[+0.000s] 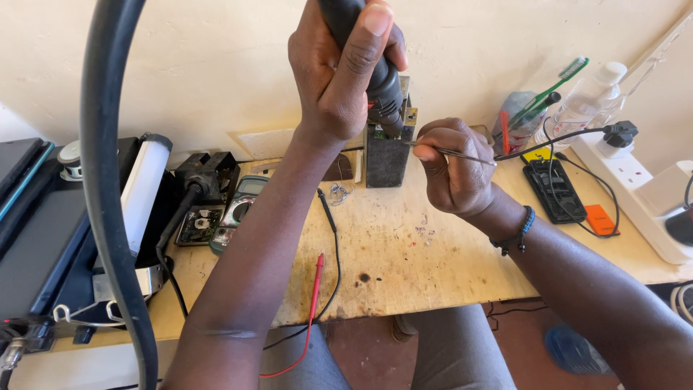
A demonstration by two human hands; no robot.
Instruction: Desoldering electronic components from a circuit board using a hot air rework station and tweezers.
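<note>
Two hands busy: left hand [346,72] gripping black tool [375,72], right hand [455,170] pinching tweezers [462,153]; clear bag [521,119] holding toothbrush [552,90]

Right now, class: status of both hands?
Left hand gripping black tool over dark block. Right hand pinching tweezers there. Probe leads clear.

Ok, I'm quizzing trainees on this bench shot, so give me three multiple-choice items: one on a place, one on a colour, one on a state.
1. Where does the multimeter lie?
A. left of the left forearm
B. on the white power strip
C. in the right hand

2. What colour is the toothbrush?
A. red
B. green
C. black

3. How does the left hand stand?
A. flat on the table
B. open in the air
C. wrapped around a black tool handle

Answers:
A, it lies on the table left of that forearm.
B, its handle and head are green.
C, the fingers close round the handle.
</note>
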